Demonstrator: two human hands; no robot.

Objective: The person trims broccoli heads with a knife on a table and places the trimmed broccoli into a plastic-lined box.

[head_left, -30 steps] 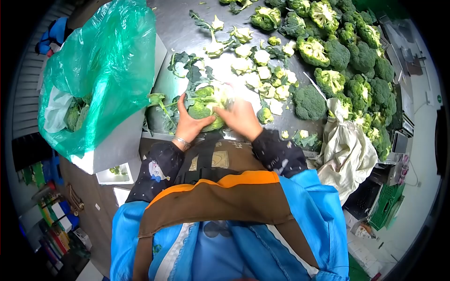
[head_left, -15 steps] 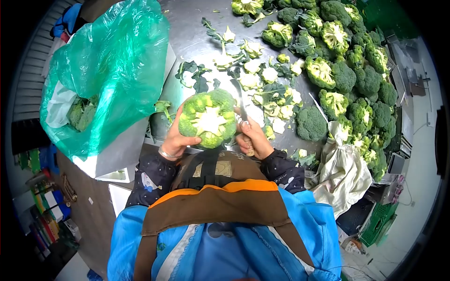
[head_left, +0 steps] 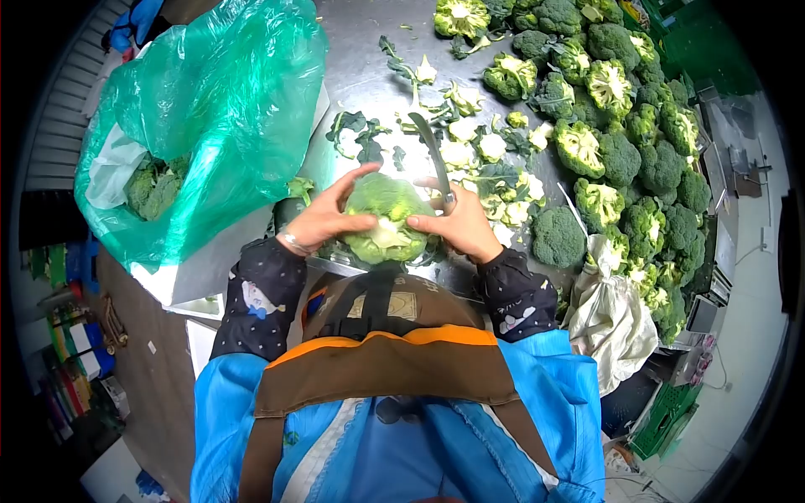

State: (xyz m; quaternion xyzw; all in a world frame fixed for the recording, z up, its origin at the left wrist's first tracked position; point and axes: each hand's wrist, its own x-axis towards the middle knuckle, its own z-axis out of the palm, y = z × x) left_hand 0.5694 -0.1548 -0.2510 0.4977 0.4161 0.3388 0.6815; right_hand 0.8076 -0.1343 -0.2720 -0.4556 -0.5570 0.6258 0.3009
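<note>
A broccoli head [head_left: 386, 220], slightly smeared by motion, is held in front of my body with its pale cut stem side towards me. My left hand [head_left: 325, 220] grips its left side, thumb across the front. On the other side, my right hand [head_left: 464, 225] presses its thumb against the broccoli and also keeps hold of a knife [head_left: 431, 151]. The curved blade points up and away from me; its handle is mostly hidden by the hand. Cut stem pieces and leaves [head_left: 495, 180] lie on the metal table [head_left: 360, 50] just beyond.
A green plastic bag [head_left: 226, 109] at the left has broccoli [head_left: 155, 189] inside. Many broccoli heads [head_left: 620, 159] are heaped along the right. A single head [head_left: 558, 237] sits near my right hand, close to a whitish cloth or sack [head_left: 610, 323].
The broccoli has tipped, its stem side turning down towards me. My right hand has come in against it, and the knife has swung with its blade further up and left.
</note>
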